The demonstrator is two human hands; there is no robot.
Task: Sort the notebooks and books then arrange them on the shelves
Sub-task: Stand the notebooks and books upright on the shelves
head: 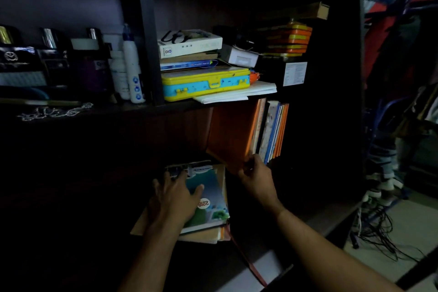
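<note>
The right hand point(257, 179) has its grip pinched on the lower edge of an orange book point(231, 135), which leans tilted just left of the upright books point(272, 130). The left hand point(174, 194) presses flat on the stacked notebooks point(211, 208), lower left.

Home: cluttered bookshelf point(237, 102), toiletry bottles point(131, 64)

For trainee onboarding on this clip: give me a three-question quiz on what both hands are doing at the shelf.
1. True or false: the left hand lies flat on the book stack.
2. What does the right hand pinch?
A. yellow case
B. orange book
C. white bottle
3. Fill in: the upright books stand ____ the yellow case.

Key: 1 true; 2 B, the orange book, tilted; 3 below.
</note>
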